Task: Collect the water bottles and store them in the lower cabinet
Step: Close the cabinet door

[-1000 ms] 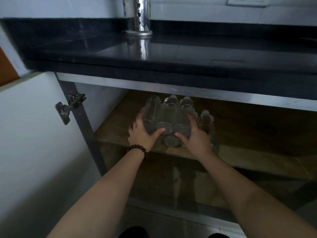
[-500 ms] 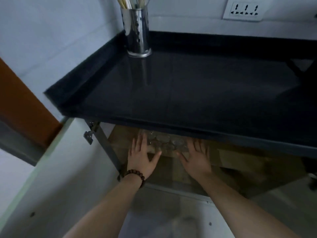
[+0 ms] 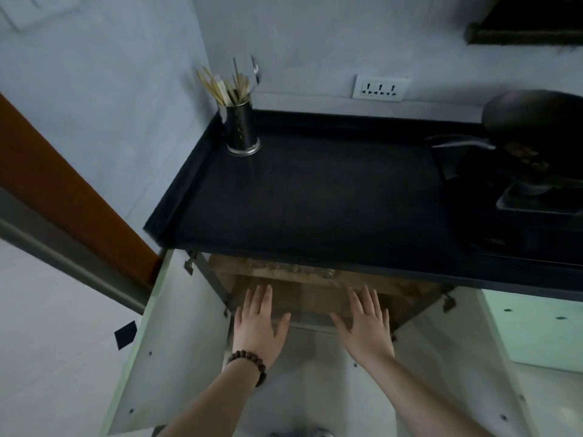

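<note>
Showing two hands, left hand [image 3: 257, 326] and right hand [image 3: 366, 324], spread, empty; bottles [image 3: 290, 267] beyond fingertips, count unclear, counter [image 3: 315, 197] overhanging.

- tabletop [image 3: 315, 197]: black, plain, slight sheen
- utensil holder [image 3: 242, 129]: dark metal, dotted with holes; pale tan sticks inside
- wall [image 3: 94, 99]: pale grey-blue
- wall socket [image 3: 381, 88]: white, dark slots
- wok [image 3: 533, 118]: black
- cabinet doors [image 3: 176, 357]: white, small dark screw dots
- cabinet shelf [image 3: 318, 279]: brown wood
- water bottles [image 3: 293, 267]: clear
- bead bracelet [image 3: 249, 362] on left wrist: dark brown
- door frame [image 3: 63, 197] at left: orange-brown
</note>
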A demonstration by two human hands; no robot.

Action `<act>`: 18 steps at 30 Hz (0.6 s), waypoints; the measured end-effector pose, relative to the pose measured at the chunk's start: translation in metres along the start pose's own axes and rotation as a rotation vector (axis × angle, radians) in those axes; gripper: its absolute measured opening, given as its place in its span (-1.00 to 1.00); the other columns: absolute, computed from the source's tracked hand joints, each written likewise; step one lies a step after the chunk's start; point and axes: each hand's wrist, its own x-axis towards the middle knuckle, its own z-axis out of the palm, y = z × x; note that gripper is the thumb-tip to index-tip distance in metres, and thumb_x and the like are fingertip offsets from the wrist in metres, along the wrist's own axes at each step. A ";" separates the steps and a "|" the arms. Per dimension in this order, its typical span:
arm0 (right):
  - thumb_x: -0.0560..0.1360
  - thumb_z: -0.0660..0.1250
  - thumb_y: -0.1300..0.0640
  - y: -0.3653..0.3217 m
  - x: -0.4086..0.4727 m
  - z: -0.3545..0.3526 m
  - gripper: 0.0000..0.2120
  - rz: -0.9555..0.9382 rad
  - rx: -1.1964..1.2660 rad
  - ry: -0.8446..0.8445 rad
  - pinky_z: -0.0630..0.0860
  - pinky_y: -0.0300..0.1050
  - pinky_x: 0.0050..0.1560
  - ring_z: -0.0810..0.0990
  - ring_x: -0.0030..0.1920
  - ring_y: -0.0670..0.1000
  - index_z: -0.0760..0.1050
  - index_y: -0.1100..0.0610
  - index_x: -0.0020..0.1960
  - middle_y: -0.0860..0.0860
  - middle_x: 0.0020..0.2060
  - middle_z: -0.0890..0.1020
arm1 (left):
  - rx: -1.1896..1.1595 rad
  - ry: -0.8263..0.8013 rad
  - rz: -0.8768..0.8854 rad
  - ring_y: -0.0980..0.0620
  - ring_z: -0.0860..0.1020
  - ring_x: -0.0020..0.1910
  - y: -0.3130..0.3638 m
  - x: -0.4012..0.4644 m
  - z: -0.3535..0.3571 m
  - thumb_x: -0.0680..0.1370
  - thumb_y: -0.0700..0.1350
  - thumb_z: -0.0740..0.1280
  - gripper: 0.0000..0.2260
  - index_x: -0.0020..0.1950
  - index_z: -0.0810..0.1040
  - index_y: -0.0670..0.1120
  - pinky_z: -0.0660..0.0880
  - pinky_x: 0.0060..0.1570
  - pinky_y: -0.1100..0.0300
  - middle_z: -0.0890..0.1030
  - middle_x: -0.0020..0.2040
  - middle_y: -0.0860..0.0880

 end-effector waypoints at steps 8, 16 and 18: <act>0.57 0.01 -0.26 -0.011 -0.041 -0.045 -0.36 -0.001 0.025 0.003 -0.17 0.12 0.51 -0.26 0.53 0.05 -0.04 -0.04 0.55 0.04 0.55 -0.13 | 0.010 0.076 0.028 0.03 -0.14 0.54 0.007 -0.036 -0.029 0.57 0.27 0.03 -0.37 0.56 -0.05 0.05 -0.12 0.48 0.03 -0.02 0.58 0.03; 0.56 0.05 -0.26 -0.035 -0.071 -0.030 -0.36 0.017 0.025 0.065 -0.12 0.13 0.51 -0.21 0.53 0.06 -0.01 -0.05 0.55 0.05 0.56 -0.09 | 0.056 0.144 0.007 -0.08 0.03 0.53 -0.052 -0.056 -0.056 0.58 0.14 0.17 -0.45 0.53 0.17 0.00 -0.03 0.46 0.02 0.18 0.54 -0.06; 0.55 0.05 -0.26 -0.047 -0.081 -0.019 -0.35 0.040 0.017 0.072 -0.11 0.13 0.51 -0.20 0.53 0.06 -0.01 -0.05 0.55 0.06 0.56 -0.08 | 0.088 0.141 -0.005 -0.11 0.09 0.52 -0.079 -0.064 -0.063 0.58 0.09 0.21 -0.48 0.50 0.23 -0.03 0.04 0.48 -0.02 0.24 0.51 -0.09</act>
